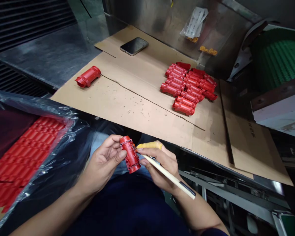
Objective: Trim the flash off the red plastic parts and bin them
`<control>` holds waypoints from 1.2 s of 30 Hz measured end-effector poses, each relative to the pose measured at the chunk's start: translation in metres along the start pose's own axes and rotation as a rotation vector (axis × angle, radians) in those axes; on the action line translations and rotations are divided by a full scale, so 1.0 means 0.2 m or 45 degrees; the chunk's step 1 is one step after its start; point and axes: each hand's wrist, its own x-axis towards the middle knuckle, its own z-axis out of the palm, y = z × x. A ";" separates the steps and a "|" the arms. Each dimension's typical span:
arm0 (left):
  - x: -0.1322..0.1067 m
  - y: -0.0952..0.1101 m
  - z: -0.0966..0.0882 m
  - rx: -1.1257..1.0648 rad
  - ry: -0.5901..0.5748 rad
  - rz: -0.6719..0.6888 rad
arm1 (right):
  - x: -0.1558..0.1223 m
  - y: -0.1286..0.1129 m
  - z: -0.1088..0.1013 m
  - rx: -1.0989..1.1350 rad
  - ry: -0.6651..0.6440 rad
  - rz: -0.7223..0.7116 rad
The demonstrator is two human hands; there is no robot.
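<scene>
My left hand (102, 160) is closed around a red plastic cylinder (130, 156), its thumb across the front. Pale outlines mark the cylinder's ribbed and recessed surface, and it is tilted slightly. In my right hand (162, 165) is a slim tool with a long pale handle (170, 177), dark near its rear end. The tool's front end meets the right side of the cylinder; its tip is too small to make out. A yellow cover (149, 145) wraps one finger of my right hand.
Cardboard (137, 78) covers the bench, with a lone red cylinder (88, 76), a phone (134, 46) and dark shavings on it. Several red cylinders (184, 105) are grouped at the right. A plastic-lined container (71, 123) of red parts stands at my left, a green-ribbed machine (277, 59) at far right.
</scene>
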 end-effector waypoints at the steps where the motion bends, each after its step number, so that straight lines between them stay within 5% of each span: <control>1: 0.00 0.00 0.00 -0.016 -0.003 -0.004 | 0.00 0.00 0.00 0.026 0.017 0.023; 10: -0.01 0.01 -0.02 -0.075 -0.019 -0.106 | 0.01 0.03 0.00 0.363 0.100 0.391; 25: 0.00 0.01 -0.02 -0.060 -0.055 -0.100 | 0.03 0.02 -0.01 0.215 0.094 0.337; 36: 0.00 -0.01 -0.04 0.016 -0.134 -0.084 | 0.06 0.03 -0.05 0.325 -0.037 0.593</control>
